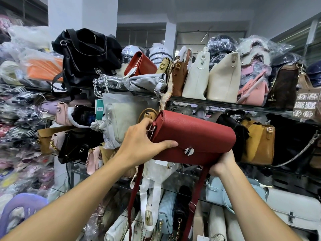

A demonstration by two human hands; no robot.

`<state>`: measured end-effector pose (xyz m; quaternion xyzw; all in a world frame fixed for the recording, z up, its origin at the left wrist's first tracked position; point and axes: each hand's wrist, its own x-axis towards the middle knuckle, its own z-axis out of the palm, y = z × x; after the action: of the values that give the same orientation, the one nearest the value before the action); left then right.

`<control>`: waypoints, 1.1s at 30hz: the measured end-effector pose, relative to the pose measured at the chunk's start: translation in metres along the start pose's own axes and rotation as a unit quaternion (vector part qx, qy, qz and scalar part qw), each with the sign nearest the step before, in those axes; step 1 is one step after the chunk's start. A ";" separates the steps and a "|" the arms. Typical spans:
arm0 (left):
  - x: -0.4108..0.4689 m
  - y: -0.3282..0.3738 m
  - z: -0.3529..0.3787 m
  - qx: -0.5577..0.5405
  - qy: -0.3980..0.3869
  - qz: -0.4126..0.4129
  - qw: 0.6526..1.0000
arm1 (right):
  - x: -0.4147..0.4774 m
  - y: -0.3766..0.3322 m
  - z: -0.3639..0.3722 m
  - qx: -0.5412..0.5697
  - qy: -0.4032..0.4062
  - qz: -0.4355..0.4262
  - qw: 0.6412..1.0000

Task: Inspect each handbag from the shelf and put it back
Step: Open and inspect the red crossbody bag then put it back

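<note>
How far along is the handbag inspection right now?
Done: nothing visible marks any bag as already checked. In hand: the red handbag is off the shelf, with the left hand gripping its left end and the right hand its lower right corner. Its clasp is closed and its strap dangles. Left: returning it to the shelf, plus any unchecked others, such as the cream bags on top.

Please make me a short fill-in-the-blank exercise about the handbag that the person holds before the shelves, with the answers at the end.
The handbag held in both hands is ____ in colour. The left hand grips its left end; the right hand holds its lower ____ corner. The round clasp on its flap is ____ in colour. Its strap hangs ____ below it.
Answers: red; right; silver; down.
</note>
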<state>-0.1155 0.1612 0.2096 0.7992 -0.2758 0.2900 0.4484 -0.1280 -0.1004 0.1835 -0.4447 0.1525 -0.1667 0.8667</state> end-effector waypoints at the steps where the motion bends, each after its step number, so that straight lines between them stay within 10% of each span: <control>1: -0.001 0.001 0.000 0.001 0.001 -0.003 1.000 | -0.001 -0.001 0.000 -0.003 -0.002 -0.001 1.000; 17: 0.032 -0.021 -0.009 -0.202 -0.050 -0.307 0.929 | -0.024 -0.002 0.007 -0.141 -0.130 -0.110 0.975; 33: 0.029 -0.024 -0.017 -0.332 -0.156 -0.418 0.831 | -0.021 0.005 0.007 -0.190 -0.068 0.005 0.979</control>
<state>-0.0827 0.1813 0.2239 0.6761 -0.0617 -0.1623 0.7160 -0.1434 -0.0831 0.1859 -0.6107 0.1241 -0.0996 0.7757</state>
